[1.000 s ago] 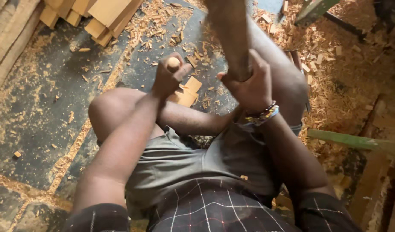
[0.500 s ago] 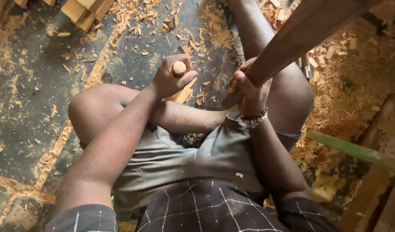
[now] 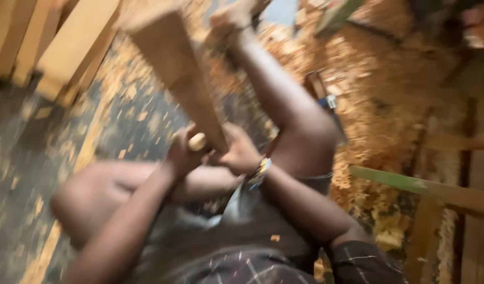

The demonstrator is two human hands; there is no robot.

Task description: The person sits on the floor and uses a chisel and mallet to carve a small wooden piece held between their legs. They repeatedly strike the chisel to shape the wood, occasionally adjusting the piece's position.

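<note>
My left hand (image 3: 181,152) is curled shut around a small tool with a rounded pale wooden handle (image 3: 198,141), whose knob end pokes out above my fingers; the working end is hidden, and the blur keeps me from telling what kind of tool it is. My right hand (image 3: 239,155) sits just beside the left, fingers wrapped around the lower end of a long, flat brown wooden plank (image 3: 181,79). The plank rises from my grip and tilts up and to the left, its far end toward the top of the view. A beaded bracelet (image 3: 259,172) rings my right wrist.

I am seated on the floor. My left knee (image 3: 81,197) is bent low on my left side, and my right leg (image 3: 284,105) stretches forward, the foot (image 3: 231,18) near the plank's upper end. Both hands meet between my legs, above my grey shorts (image 3: 242,226).

Pale wood shavings (image 3: 379,105) lie heaped thickly to my right and scattered across the dark floor (image 3: 21,152) to my left. Light-coloured timber boards (image 3: 68,47) are at the upper left, and a green-painted wooden strip (image 3: 410,184) runs across the right side.
</note>
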